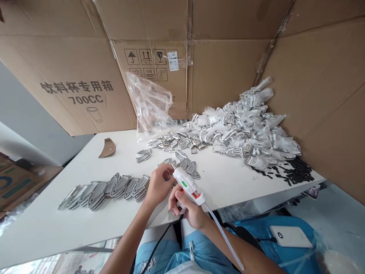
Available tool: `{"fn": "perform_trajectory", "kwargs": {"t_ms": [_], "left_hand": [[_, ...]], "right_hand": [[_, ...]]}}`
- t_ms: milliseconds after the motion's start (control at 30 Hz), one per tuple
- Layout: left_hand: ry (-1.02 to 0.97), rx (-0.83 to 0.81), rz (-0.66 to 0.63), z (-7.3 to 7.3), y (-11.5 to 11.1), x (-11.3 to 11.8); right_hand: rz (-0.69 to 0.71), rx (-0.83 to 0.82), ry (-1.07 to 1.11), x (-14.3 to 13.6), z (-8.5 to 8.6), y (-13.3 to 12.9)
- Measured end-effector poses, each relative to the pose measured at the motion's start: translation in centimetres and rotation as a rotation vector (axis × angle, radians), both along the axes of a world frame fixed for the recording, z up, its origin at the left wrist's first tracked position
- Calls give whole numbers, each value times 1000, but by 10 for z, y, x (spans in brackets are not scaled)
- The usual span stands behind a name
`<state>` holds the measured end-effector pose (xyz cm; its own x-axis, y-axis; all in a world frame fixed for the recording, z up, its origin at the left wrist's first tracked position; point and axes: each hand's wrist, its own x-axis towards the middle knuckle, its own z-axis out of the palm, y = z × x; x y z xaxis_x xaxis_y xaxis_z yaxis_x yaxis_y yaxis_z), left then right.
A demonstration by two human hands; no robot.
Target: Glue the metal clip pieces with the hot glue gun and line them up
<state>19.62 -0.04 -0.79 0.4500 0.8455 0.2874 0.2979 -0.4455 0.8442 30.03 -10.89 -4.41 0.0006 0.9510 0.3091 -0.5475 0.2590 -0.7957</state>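
My right hand (189, 207) is wrapped around the handle of a white hot glue gun (186, 182), with a long glue stick (225, 236) sticking out of its back. The gun's nozzle points up and left, close to the fingertips of my left hand (161, 182). Those fingers are curled together; what they pinch, if anything, is hidden. Just beyond my hands lie several loose grey metal pieces (192, 169). Left of my left hand, similar flat metal pieces (98, 196) are stacked in an overlapping row.
Bagged metal pieces (242, 125) form a large heap at the back right, beside small black strips (298, 173). Cardboard walls (228, 68) enclose the white table (114, 224). A clear plastic bag (149, 102) and cardboard scrap (108, 147) lie behind. A white power bank (291, 236) rests on a blue stool (256, 232).
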Motion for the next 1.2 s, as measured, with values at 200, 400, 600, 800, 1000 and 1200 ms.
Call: {"fn": "perform_trajectory", "kwargs": {"t_ms": [200, 400, 600, 800, 1000, 1200], "left_hand": [[-130, -59, 197, 10, -27, -22], [-309, -43, 406, 25, -63, -54], [-425, -51, 393, 33, -85, -57], [-256, -139, 298, 27, -87, -60], [39, -290, 6, 35, -86, -70], [-74, -375, 80, 41, -79, -78]], "right_hand": [[-76, 14, 53, -2, -8, -3], [-147, -10, 56, -5, -9, -2], [-97, -76, -53, -2, -11, -4], [-109, -104, -9, -2, -9, -3], [-151, -122, 63, -6, -6, 1], [-113, -90, -15, -3, -2, -1]]}}
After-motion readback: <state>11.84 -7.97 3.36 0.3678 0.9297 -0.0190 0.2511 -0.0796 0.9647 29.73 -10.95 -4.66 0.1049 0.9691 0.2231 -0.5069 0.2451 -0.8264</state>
